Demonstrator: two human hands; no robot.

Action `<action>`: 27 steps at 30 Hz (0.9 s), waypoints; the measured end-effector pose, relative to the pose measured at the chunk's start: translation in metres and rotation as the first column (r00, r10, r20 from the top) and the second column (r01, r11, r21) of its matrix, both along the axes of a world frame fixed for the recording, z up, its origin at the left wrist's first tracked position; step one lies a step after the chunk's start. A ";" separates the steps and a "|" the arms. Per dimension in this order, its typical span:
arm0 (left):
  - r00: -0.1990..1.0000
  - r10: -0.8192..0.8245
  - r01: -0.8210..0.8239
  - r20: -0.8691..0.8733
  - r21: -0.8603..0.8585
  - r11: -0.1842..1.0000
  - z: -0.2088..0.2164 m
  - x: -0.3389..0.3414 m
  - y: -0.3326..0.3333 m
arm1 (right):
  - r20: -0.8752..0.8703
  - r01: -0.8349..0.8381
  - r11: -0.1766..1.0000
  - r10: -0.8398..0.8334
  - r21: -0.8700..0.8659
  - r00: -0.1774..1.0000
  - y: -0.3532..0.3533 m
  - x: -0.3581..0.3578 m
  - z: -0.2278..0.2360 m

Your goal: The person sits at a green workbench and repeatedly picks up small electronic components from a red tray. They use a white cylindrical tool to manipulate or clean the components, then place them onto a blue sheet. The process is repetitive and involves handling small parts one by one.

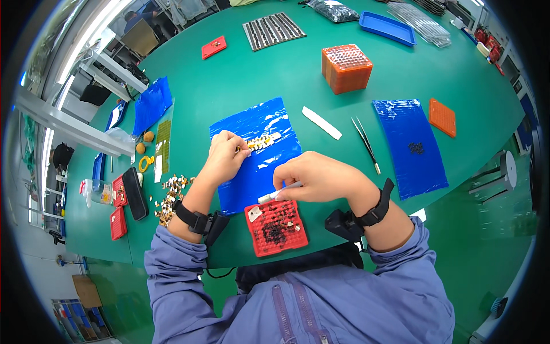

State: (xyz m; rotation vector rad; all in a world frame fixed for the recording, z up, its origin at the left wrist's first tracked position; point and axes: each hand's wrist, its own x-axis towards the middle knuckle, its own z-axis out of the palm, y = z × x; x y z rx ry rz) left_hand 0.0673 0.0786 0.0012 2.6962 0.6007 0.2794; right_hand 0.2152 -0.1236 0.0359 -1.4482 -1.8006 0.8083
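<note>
Hands work parts (blue sheet)

A short strip of small tan and white parts was laid flat across a glossy blue sheet, its left end pinched by the left hand. A thin white tool was gripped in the right hand, angled toward 8 o'clock over a red tray filled with small dark pieces.
</note>
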 end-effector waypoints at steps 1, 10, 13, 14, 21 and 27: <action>1.000 -0.002 0.002 0.011 0.022 1.000 -0.001 0.001 0.000 | 0.012 0.001 1.000 -0.001 -0.003 1.000 -0.001 0.000 0.001; 0.984 -0.017 -0.011 0.179 0.157 0.988 -0.002 -0.002 -0.001 | 0.025 0.023 1.000 -0.023 0.013 0.999 0.000 -0.001 0.005; 0.966 -0.037 0.006 0.257 0.119 0.993 0.020 -0.008 -0.006 | 0.033 0.039 0.999 -0.038 -0.017 0.999 0.000 -0.001 0.005; 0.951 -0.039 0.017 0.307 0.074 0.997 0.032 -0.012 -0.008 | 0.036 0.033 0.999 -0.032 -0.034 0.999 0.000 -0.001 0.008; 0.790 0.127 0.006 0.600 -0.215 0.977 0.104 -0.062 -0.040 | 0.033 0.045 0.999 -0.045 -0.015 0.998 0.002 -0.003 0.009; 0.399 -0.226 0.288 0.889 0.112 0.951 0.145 -0.104 -0.072 | 0.044 0.066 0.998 -0.065 -0.012 0.997 0.000 -0.002 0.011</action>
